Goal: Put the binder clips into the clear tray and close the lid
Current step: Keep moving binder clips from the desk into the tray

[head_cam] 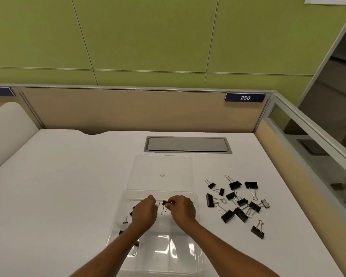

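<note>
scene: a white desk [58, 186] seen from above, with a person's two bare forearms reaching in from the bottom edge.
clear tray [188, 246]: lies on the desk right in front of the person, open, with shallow compartments and glare on its near part.
lid [162, 166]: clear, laid flat on the desk beyond the tray, touching its far edge.
right hand [183, 209]: over the far part of the tray, fingertips pinching a small black binder clip [165, 202]; its wire handles hang down.
left hand [144, 213]: just beside the right, fingers curled toward the same clip; whether it grips anything cannot be told.
clips in the tray [125, 220]: a few small black ones along the left side, partly hidden by the left forearm.
loose clips [235, 184]: a scattered group of black ones in mixed sizes on the desk, right of the tray.
grey hatch [188, 144]: set into the desk beyond the lid.
partition [128, 108]: beige, behind the desk, with a plate [245, 97] reading 250.
</note>
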A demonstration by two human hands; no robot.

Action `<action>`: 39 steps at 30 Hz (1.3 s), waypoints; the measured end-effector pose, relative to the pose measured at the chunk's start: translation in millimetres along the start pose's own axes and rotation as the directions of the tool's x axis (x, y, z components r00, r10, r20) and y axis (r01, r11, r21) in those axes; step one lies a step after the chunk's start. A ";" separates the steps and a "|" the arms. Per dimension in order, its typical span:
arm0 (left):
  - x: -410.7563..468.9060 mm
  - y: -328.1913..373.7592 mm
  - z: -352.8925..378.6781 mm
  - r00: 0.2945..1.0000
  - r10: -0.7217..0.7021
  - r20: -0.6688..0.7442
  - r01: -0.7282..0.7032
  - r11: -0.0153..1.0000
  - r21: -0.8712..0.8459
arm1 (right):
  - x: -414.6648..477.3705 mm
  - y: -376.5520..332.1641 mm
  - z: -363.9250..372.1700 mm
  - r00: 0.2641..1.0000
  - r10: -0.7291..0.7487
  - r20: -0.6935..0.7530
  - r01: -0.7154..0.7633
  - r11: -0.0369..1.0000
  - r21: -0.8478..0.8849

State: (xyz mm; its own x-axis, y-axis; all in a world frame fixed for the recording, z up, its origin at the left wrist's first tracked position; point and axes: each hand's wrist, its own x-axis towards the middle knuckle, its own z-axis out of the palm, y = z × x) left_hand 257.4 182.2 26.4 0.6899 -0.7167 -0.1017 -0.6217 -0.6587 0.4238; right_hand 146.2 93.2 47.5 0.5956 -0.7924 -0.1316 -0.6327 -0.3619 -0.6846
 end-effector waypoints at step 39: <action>53.9 189.6 87.0 0.880 0.470 -0.070 -0.473 0.880 -0.044 | 17.7 195.4 -143.9 0.885 0.231 -0.404 -0.220 0.973 0.073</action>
State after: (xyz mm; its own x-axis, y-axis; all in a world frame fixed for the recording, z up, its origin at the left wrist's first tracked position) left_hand 144.5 -1.2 23.0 0.3408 -0.9242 0.1724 -0.8573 -0.2303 0.4604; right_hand -38.1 -62.2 14.6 0.1811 -0.9833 0.0156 -0.7104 -0.1417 -0.6893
